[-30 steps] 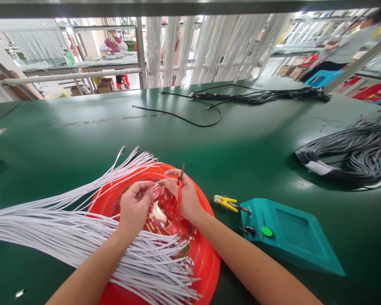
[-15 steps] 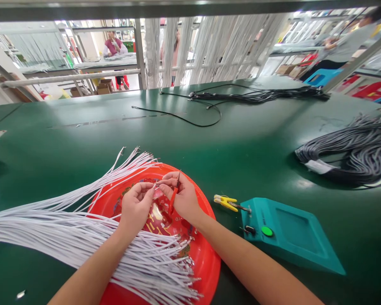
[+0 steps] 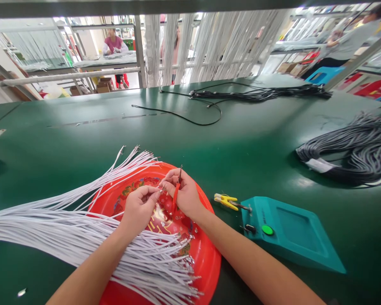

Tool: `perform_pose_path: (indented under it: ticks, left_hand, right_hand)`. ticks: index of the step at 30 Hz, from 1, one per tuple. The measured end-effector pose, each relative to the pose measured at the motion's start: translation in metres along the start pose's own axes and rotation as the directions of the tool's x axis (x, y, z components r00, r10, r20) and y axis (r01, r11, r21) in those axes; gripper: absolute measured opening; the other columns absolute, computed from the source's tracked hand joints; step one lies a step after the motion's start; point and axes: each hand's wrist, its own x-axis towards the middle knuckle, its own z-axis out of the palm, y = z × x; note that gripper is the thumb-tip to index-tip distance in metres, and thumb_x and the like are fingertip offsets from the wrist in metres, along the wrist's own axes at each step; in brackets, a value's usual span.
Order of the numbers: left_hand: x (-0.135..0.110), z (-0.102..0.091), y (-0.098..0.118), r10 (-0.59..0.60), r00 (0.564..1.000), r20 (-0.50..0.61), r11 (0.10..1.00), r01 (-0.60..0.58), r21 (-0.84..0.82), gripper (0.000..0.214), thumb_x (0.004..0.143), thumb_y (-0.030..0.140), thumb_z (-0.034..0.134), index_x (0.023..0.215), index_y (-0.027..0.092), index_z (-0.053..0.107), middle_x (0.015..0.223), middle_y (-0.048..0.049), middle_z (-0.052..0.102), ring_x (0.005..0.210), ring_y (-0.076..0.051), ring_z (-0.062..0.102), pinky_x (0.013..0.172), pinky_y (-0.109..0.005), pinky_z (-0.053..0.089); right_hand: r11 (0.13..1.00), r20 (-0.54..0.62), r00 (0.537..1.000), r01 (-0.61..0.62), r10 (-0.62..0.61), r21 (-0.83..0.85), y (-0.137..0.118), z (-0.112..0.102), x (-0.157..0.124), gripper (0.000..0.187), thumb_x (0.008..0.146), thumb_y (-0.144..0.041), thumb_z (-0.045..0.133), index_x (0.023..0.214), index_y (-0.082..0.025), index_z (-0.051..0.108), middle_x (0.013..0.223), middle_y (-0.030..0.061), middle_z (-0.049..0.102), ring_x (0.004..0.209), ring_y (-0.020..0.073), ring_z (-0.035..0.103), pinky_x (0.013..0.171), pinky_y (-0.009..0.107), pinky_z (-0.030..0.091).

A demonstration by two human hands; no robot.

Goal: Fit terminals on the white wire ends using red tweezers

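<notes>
Over a red plastic tray [image 3: 206,258] both my hands meet. My left hand [image 3: 139,207] is closed in a pinch on the end of a thin white wire. My right hand [image 3: 182,192] is closed round a red-handled cutter [image 3: 176,195], its dark tip pointing up and away, and its fingertips touch the same wire end. A big fan of white wires [image 3: 51,224] lies across the tray and off to the left. Small metal bits lie on the tray's printed bottom.
A teal box with a green button [image 3: 288,237] sits right of the tray, a yellow clip [image 3: 226,201] beside it. Grey cable bundle [image 3: 355,148] lies at right, black cables [image 3: 257,95] at the back. White wires hang from a rack. Other people work at far tables.
My left hand has dropped slightly and closed tighter on the wire end. The cutter in my right hand tilted down, then came back upright. The tray and wires stay put.
</notes>
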Motion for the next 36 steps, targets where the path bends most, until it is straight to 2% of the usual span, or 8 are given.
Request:
perform_pose_path:
  ticks: [6,13,17,21,25,28,31,36]
  left_hand:
    - [0.001,-0.001,-0.003,0.036,0.996,-0.083,0.999,-0.036,0.010,0.021,0.069,0.034,0.064,0.075,0.014,0.065,0.066,-0.0018,0.064,0.058,-0.012,0.056,0.055,-0.021,0.044]
    - [0.001,0.000,-0.006,0.056,0.989,-0.135,0.997,-0.048,0.057,0.020,0.067,0.033,0.065,0.073,0.014,0.067,0.071,-0.0037,0.068,0.062,-0.014,0.060,0.057,-0.022,0.046]
    - [-0.001,-0.001,-0.007,0.094,0.983,-0.160,0.985,-0.068,0.157,0.018,0.068,0.033,0.064,0.071,0.015,0.068,0.066,-0.0027,0.066,0.055,-0.013,0.057,0.054,-0.023,0.045]
    - [-0.001,-0.002,-0.004,0.086,0.984,-0.157,0.984,-0.059,0.166,0.019,0.068,0.033,0.063,0.071,0.015,0.066,0.064,-0.0024,0.065,0.053,-0.013,0.057,0.052,-0.023,0.045]
    - [0.001,-0.002,-0.001,0.093,0.976,-0.199,0.988,-0.066,0.136,0.019,0.069,0.033,0.063,0.072,0.014,0.066,0.067,-0.0025,0.066,0.058,-0.013,0.059,0.057,-0.022,0.046]
    - [0.002,-0.002,-0.001,0.071,0.975,-0.209,0.994,-0.052,0.096,0.021,0.068,0.034,0.064,0.072,0.014,0.066,0.065,-0.0018,0.065,0.059,-0.013,0.059,0.056,-0.022,0.046]
    - [0.002,-0.002,-0.001,0.063,0.978,-0.198,0.995,-0.046,0.090,0.022,0.068,0.035,0.064,0.073,0.014,0.066,0.062,-0.0015,0.064,0.056,-0.012,0.057,0.054,-0.022,0.044]
    - [0.001,-0.002,-0.005,0.082,0.986,-0.144,0.993,-0.068,0.101,0.021,0.070,0.033,0.062,0.075,0.013,0.065,0.071,-0.0046,0.066,0.063,-0.014,0.059,0.060,-0.024,0.046]
  right_hand:
    - [0.991,-0.002,0.995,-0.100,0.101,0.089,-0.001,0.000,-0.001,0.023,0.071,-0.033,0.063,0.081,-0.022,0.046,0.063,-0.0032,0.059,0.056,0.0129,0.057,0.056,0.026,0.046]
    - [0.962,-0.006,0.987,0.154,-0.159,-0.226,0.006,0.000,-0.007,0.011,0.074,-0.027,0.060,0.078,-0.022,0.051,0.072,-0.0007,0.062,0.063,0.0140,0.058,0.059,0.026,0.047]
    - [0.704,0.217,0.900,0.432,-0.378,-0.564,0.007,-0.005,-0.010,0.014,0.071,-0.013,0.050,0.078,-0.023,0.056,0.073,0.0008,0.065,0.066,0.0158,0.058,0.064,0.029,0.045]
    - [0.479,0.426,0.783,0.617,-0.452,-0.625,0.005,-0.007,-0.012,0.023,0.066,-0.006,0.044,0.071,-0.023,0.058,0.078,0.0019,0.066,0.069,0.0173,0.058,0.068,0.031,0.044]
    - [0.614,0.338,0.828,0.559,-0.447,-0.557,0.007,-0.006,-0.009,0.020,0.065,-0.007,0.045,0.073,-0.023,0.055,0.074,0.0011,0.064,0.067,0.0162,0.057,0.065,0.030,0.045]
    - [0.816,0.114,0.941,0.334,-0.319,-0.472,0.008,-0.004,-0.007,0.011,0.071,-0.013,0.049,0.075,-0.023,0.050,0.071,0.0001,0.061,0.063,0.0153,0.056,0.061,0.028,0.045]
    - [0.962,-0.006,0.987,0.158,-0.163,-0.225,0.005,0.000,-0.006,0.007,0.077,-0.020,0.052,0.077,-0.023,0.046,0.076,0.0000,0.060,0.072,0.0156,0.060,0.066,0.028,0.048]
    - [0.978,0.059,0.992,0.117,-0.109,-0.171,0.002,0.004,-0.010,0.010,0.076,-0.023,0.057,0.082,-0.022,0.049,0.076,0.0002,0.060,0.071,0.0156,0.060,0.065,0.028,0.048]
